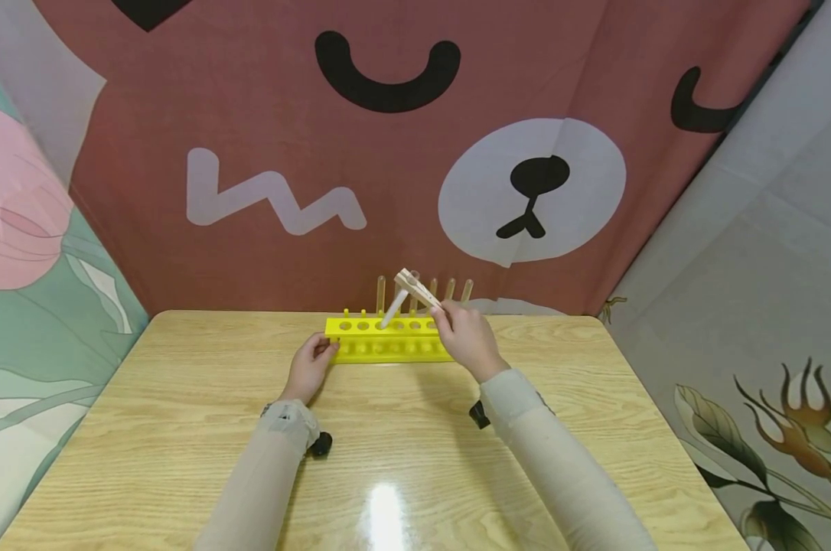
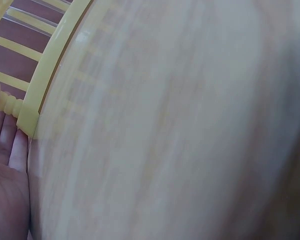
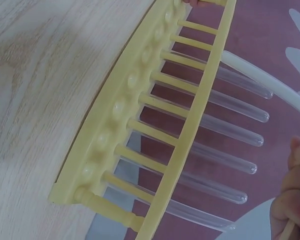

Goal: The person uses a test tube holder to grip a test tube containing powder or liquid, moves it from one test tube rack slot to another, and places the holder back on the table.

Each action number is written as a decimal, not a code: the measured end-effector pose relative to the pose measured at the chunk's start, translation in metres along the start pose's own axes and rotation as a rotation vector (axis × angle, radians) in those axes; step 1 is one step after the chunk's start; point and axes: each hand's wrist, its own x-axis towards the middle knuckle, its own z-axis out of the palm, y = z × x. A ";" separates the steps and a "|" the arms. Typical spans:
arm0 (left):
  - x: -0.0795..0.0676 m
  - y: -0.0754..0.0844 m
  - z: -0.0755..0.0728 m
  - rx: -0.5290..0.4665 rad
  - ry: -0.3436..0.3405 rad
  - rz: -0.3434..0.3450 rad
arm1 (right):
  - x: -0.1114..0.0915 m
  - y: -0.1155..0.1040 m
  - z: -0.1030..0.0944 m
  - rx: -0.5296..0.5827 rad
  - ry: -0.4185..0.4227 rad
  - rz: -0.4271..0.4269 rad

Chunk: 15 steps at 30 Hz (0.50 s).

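Note:
A yellow test tube rack stands at the table's back edge. My left hand grips its left end, the thumb in front of the end post and fingers behind. In my right hand is a wooden test tube clamp, pinched near its tail. The clamp's jaws hold a test tube with white contents, tilted, its lower end at a hole in the rack's top plate. In the right wrist view this white tube meets the top plate; whether it has entered the hole I cannot tell.
Several clear test tubes stand bottom up along the rack's back row, rounded ends high. A patterned cloth hangs right behind the wooden table. Printed cloths hang at the left and right sides.

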 end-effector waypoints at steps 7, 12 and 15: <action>-0.002 0.001 -0.001 0.010 0.004 0.003 | 0.000 0.002 -0.004 -0.005 0.020 0.002; 0.000 0.000 -0.001 0.007 -0.005 0.002 | -0.001 0.003 -0.008 -0.009 0.025 0.001; 0.001 -0.001 -0.002 0.005 -0.011 0.005 | -0.001 0.004 -0.009 -0.019 0.025 -0.004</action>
